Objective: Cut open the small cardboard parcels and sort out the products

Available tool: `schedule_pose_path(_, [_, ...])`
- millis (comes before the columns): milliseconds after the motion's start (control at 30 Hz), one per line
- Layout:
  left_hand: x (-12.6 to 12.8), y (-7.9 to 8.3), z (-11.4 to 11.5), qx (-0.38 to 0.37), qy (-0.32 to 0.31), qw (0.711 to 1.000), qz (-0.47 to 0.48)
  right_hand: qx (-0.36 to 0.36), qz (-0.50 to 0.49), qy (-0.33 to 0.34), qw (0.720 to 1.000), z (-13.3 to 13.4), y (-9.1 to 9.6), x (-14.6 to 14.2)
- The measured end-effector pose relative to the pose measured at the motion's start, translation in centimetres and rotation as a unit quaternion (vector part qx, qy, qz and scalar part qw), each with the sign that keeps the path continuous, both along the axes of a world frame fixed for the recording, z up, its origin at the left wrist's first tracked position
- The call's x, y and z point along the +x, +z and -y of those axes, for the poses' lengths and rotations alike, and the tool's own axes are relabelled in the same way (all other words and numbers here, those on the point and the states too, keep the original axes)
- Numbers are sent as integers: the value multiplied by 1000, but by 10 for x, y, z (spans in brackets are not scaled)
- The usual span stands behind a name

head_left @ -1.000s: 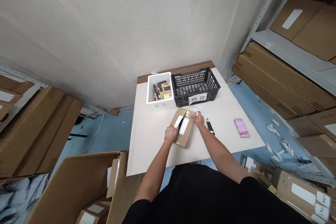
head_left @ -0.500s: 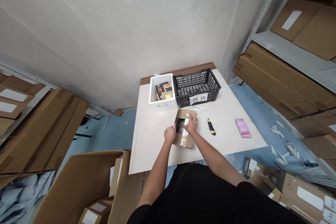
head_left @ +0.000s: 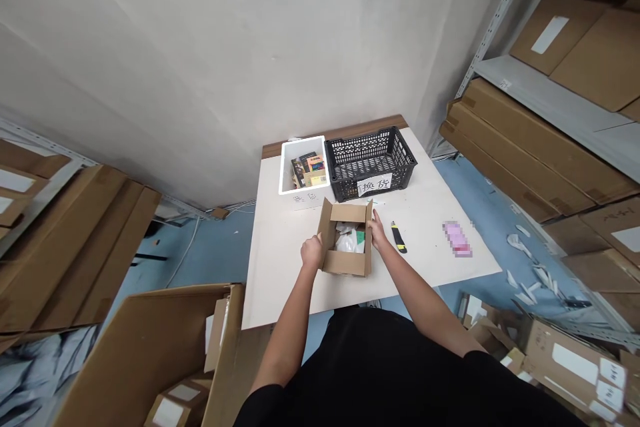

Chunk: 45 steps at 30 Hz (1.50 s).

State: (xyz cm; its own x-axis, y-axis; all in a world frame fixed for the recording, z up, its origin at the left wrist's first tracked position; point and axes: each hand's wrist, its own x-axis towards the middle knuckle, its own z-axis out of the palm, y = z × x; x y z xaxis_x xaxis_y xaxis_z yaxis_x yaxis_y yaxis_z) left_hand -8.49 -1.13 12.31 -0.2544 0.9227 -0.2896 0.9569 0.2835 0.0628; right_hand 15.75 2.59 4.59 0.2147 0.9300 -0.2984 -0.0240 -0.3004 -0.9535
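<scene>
Carton [head_left: 345, 263] opens upward, lengthwise toward the wall [head_left: 270, 47].

A: Looked from where?
B: From the wearer's head; faced forward and down over the table [head_left: 277, 267] to the wall [head_left: 280, 47].
A: Set how near?
B: Close; caught the torso [head_left: 390, 373] at bottom centre.

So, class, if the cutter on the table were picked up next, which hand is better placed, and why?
Probably the right hand: it touches the open box on the side nearest the cutter. The left hand is at the opposite side, across the box.
</scene>
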Motion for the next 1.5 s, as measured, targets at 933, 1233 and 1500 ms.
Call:
schedule_pose_path(933, [-19,-24,25,-133,-129,899,397,-27,566,289,772,0,16,5])
schedule_pose_path(1233, [-27,-49,50,-178,-233,902,316,-129,534,322,771,-63,14,-12])
schedule_pose_path(1500, [-2,-73,74,-39,-234,948,212,-112,499,305,803,-70,19,-7])
